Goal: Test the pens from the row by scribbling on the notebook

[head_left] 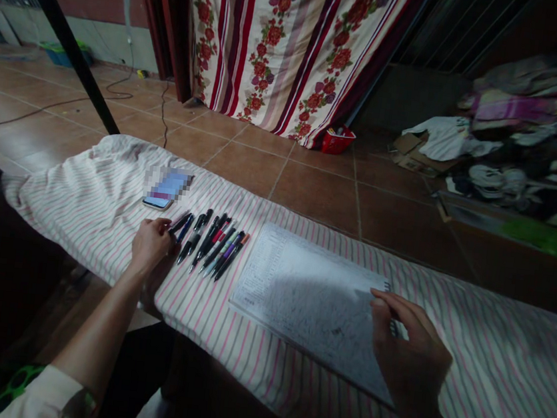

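My left hand point(152, 243) rests on the striped cloth with its fingers curled round the leftmost pen point(180, 222) of a row of several pens point(214, 243). My right hand point(406, 348) lies over the right part of a printed sheet of paper point(309, 293), fingers pinched on a thin pen-like thing point(394, 314) that is mostly hidden. A phone point(166, 189) lies face up beyond the pens.
The striped cloth point(492, 367) covers a long narrow table. Behind it are a tiled floor point(311, 186), a floral curtain point(287, 42), a small red box point(337, 139), cables at left, a black pole point(62, 30) and a heap of clothes point(519, 129) at right.
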The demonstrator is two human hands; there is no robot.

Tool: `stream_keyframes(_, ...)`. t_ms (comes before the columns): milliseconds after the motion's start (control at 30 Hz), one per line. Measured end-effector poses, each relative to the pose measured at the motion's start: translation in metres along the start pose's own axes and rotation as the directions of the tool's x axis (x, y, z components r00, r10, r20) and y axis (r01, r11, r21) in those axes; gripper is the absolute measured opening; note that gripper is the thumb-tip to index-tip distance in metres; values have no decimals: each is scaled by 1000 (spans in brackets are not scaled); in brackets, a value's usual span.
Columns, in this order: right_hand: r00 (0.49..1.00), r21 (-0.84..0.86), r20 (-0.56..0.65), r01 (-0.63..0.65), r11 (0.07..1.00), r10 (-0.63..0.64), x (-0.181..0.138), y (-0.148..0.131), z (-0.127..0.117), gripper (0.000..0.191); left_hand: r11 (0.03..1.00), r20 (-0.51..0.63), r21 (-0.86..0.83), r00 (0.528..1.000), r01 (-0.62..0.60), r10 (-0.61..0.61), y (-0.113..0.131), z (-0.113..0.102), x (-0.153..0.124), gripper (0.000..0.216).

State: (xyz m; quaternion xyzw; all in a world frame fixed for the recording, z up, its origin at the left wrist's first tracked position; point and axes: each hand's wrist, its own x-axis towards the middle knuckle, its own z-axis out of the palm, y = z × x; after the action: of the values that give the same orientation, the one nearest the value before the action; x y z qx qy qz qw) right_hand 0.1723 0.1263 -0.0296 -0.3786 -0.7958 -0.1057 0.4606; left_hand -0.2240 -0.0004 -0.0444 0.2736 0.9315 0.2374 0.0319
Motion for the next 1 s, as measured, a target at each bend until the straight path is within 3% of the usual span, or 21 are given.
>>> stream_keyframes(333,999,-6,10,-47,999,47,0,1,-3,16,992,-7,109,998,58,-57,10,3,0,42)
stream_keyframes(567,993,56,19,-115,992,115,-1,2,-3,16,986,-32,75,989,147,-145,21,-4,-5,42)
stream_keyframes(767,985,75,21,-170,983,169,-1,-1,-5,16,998,-286,-44,957,33,-44,41,-12,-25,38)
stream_keyframes(900,979,107,54,-201,974,196,-3,-6,-2,18,978,-233,-192,972,-82,36,74,-2,-49,27)
stream_keyframes(1000,979,158,82,-198,967,187,-6,-11,2,18,861,-113,-452,972,-233,204,104,17,-77,23)
